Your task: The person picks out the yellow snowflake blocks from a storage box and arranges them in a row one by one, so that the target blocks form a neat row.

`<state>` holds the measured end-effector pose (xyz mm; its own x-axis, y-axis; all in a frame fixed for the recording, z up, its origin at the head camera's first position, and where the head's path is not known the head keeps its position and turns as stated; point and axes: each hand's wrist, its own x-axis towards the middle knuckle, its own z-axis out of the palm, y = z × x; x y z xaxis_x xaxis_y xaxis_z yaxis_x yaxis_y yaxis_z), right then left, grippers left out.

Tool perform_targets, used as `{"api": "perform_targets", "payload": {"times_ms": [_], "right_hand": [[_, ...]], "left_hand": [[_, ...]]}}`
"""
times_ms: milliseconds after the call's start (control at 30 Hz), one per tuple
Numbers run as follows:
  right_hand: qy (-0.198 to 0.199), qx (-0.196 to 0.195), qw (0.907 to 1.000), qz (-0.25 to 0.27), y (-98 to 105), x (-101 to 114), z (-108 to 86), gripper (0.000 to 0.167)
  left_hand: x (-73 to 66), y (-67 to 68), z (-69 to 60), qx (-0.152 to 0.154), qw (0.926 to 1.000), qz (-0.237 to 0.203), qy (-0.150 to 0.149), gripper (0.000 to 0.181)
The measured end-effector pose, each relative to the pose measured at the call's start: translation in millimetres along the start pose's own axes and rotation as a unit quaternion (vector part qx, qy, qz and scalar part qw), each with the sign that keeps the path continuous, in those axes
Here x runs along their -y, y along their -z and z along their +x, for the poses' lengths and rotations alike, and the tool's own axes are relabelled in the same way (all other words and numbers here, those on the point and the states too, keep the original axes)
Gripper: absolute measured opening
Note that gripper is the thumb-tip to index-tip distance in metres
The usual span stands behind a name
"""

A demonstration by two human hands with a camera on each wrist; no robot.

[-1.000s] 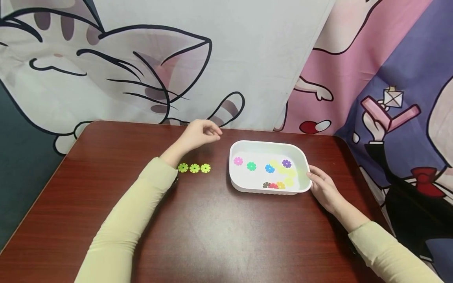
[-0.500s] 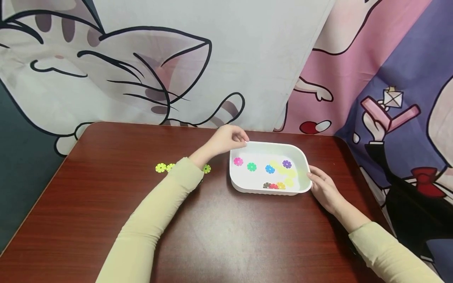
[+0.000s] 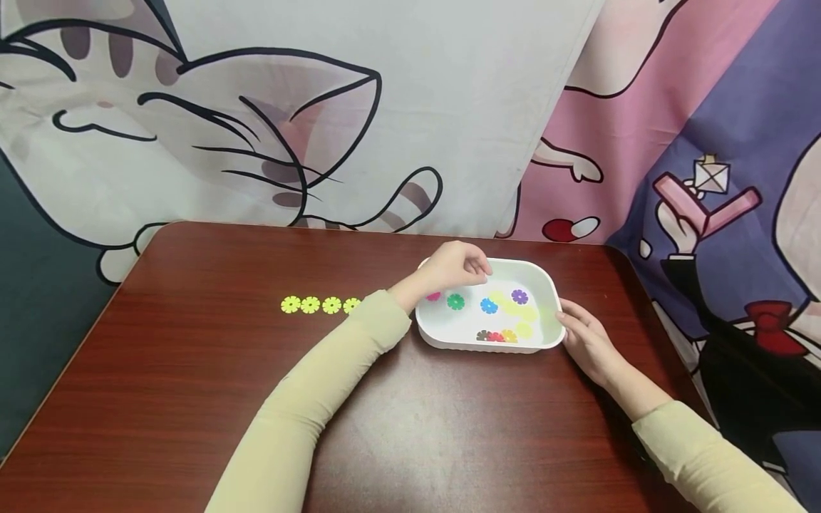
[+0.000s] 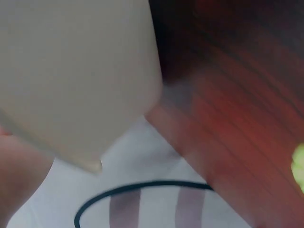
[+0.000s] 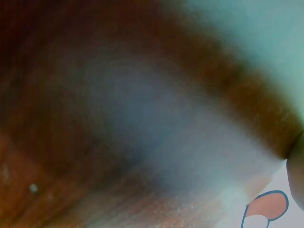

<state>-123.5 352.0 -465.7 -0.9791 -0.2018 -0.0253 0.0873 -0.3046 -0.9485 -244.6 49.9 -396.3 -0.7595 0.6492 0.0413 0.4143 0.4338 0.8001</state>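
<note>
White tray (image 3: 449,325) now has the left fingers (image 3: 476,265) farther over it.

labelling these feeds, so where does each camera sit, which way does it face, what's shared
Head: worn on the head, facing forward and down at the table, white tray and yellow-green flower pieces; left hand, right hand and sleeves show.
Left wrist: on that wrist, facing past a pale shape, probably the white tray, toward table and cloth; a patch of skin shows.
Right wrist: on that wrist, mostly blurred, facing table and cloth; a sliver of skin shows.
Shared: head and left wrist both show yellow-green flower pieces.
</note>
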Motion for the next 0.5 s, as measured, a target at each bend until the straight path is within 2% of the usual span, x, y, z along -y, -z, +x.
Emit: {"api": "perform_targets", "payload": {"times_ms": [300, 500], "right_hand": [[-0.004, -0.001, 1.0000, -0.002, -0.4, -1.1, 0.8, 0.035], [-0.001, -0.009, 1.0000, -0.003, -0.9, 0.4, 0.1, 0.034]], "left_hand": [[-1.3, -22.0, 12.5, 0.043, 0.9989, -0.007, -0.016, 0.018], [-2.6, -30.5, 18.4, 0.070, 0.9968, 0.025, -0.027, 0.021]]}}
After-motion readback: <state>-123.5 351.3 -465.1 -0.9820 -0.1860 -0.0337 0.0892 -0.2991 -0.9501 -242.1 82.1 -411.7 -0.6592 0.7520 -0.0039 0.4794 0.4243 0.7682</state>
